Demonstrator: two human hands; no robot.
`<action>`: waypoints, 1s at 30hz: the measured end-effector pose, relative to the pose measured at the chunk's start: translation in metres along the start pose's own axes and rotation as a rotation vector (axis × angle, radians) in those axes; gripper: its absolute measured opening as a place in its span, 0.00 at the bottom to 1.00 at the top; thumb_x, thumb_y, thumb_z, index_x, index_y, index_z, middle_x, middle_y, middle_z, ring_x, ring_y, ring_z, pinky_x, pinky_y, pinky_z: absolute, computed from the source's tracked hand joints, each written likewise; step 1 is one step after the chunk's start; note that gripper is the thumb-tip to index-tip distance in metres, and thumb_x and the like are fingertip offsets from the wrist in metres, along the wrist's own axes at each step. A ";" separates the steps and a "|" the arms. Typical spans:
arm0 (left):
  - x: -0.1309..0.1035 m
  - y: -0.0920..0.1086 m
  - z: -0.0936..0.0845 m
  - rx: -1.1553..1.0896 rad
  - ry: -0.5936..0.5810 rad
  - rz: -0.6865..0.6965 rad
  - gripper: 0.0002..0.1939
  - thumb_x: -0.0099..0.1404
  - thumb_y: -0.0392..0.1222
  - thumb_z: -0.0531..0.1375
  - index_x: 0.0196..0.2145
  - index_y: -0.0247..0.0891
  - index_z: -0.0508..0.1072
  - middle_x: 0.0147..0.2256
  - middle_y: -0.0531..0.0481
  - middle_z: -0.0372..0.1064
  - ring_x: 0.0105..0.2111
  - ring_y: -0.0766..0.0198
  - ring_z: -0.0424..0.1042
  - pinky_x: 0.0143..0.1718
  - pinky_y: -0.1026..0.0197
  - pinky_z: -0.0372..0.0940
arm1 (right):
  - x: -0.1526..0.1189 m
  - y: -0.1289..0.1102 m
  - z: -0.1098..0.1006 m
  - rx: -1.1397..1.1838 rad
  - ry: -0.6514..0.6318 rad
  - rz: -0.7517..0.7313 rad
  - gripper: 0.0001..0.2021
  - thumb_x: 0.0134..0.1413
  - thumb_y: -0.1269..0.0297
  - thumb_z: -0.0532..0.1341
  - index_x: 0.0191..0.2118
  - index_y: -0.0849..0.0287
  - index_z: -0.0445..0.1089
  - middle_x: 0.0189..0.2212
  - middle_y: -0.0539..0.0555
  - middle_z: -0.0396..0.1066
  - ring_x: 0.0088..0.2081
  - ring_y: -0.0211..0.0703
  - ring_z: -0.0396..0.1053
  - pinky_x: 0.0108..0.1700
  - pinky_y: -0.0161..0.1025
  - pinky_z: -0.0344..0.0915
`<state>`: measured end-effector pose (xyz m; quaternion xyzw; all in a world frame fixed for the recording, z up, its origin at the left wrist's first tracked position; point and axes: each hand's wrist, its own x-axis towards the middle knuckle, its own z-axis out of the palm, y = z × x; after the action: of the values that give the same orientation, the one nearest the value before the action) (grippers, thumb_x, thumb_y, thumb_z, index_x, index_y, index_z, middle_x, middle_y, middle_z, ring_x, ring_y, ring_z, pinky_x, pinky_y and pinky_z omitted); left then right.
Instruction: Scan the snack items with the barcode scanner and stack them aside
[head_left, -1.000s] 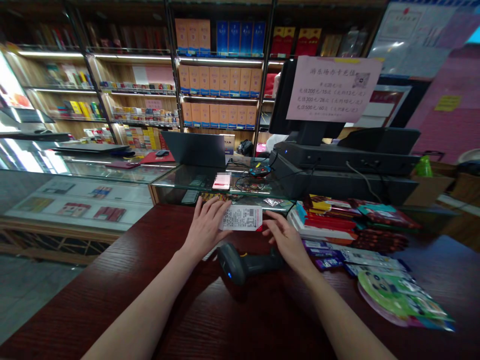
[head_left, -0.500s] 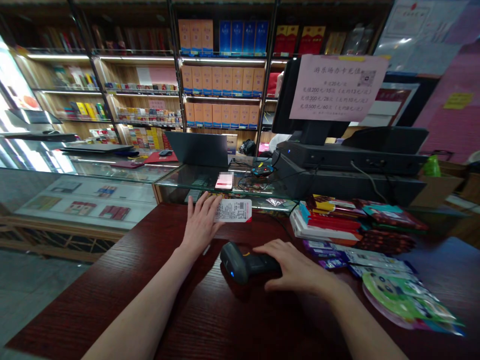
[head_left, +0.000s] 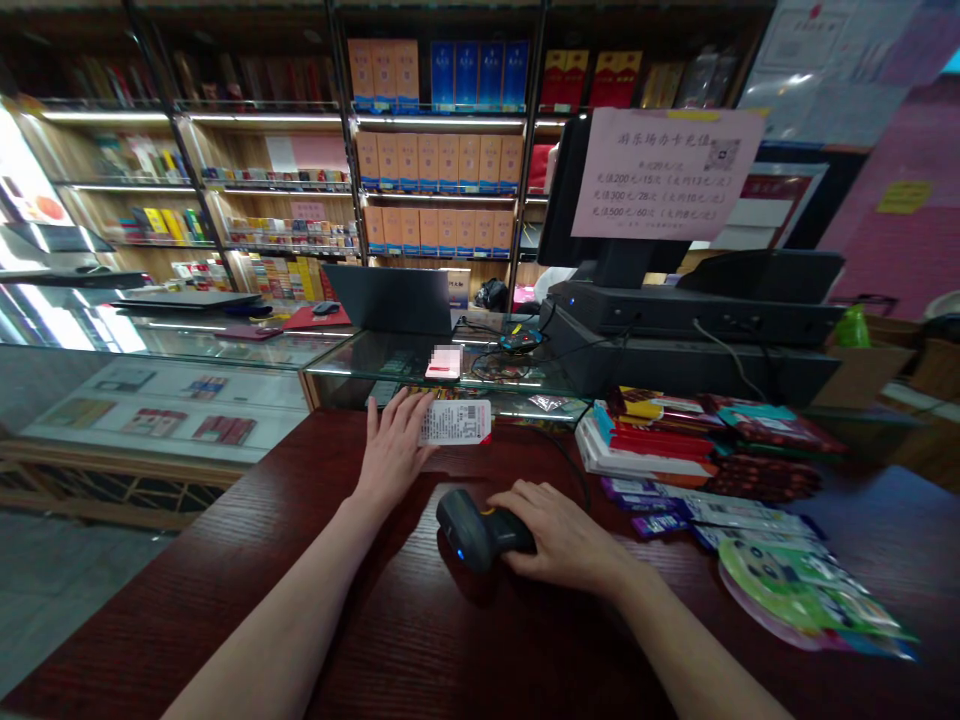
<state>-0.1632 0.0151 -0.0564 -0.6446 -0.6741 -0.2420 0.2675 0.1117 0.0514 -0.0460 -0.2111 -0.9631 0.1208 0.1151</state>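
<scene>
A black barcode scanner with a small blue light lies on the dark red wooden counter. My right hand is wrapped round its handle from the right. A flat white package with printed text, a barcode and a red corner is near the counter's far edge. Over its left end lies my left hand, fingers spread and pointing away from me; the thumb side touches the package.
Snack packs are stacked at the right, with purple packets and a green panda bag nearer. Behind stand a monitor with a pink sign, an opened laptop and a glass display case.
My right hand has moved left and closed round the scanner's handle. My left hand stays on the package. The whole view has shifted slightly.
</scene>
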 end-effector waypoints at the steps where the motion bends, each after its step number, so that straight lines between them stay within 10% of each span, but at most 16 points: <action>1: 0.000 -0.001 0.000 0.001 0.001 -0.006 0.35 0.65 0.43 0.60 0.67 0.40 0.54 0.62 0.40 0.61 0.67 0.47 0.52 0.69 0.34 0.32 | 0.000 0.000 -0.002 -0.006 0.016 0.005 0.22 0.52 0.64 0.63 0.54 0.54 0.68 0.45 0.54 0.71 0.47 0.49 0.68 0.51 0.45 0.60; 11: -0.001 -0.005 0.004 0.014 0.047 -0.009 0.33 0.66 0.40 0.58 0.67 0.41 0.55 0.62 0.40 0.62 0.66 0.47 0.54 0.68 0.33 0.35 | -0.005 0.010 -0.019 -0.012 0.260 0.042 0.20 0.55 0.64 0.61 0.54 0.55 0.65 0.46 0.56 0.71 0.46 0.49 0.70 0.49 0.45 0.64; 30: 0.000 -0.008 0.004 0.014 0.037 -0.019 0.34 0.65 0.39 0.58 0.67 0.41 0.55 0.62 0.40 0.61 0.66 0.47 0.54 0.68 0.34 0.35 | -0.006 0.013 -0.023 0.009 0.231 0.054 0.19 0.57 0.64 0.61 0.54 0.56 0.65 0.48 0.57 0.72 0.48 0.50 0.70 0.50 0.45 0.63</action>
<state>-0.1709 0.0171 -0.0596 -0.6318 -0.6767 -0.2518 0.2820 0.1277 0.0643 -0.0290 -0.2491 -0.9368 0.1032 0.2231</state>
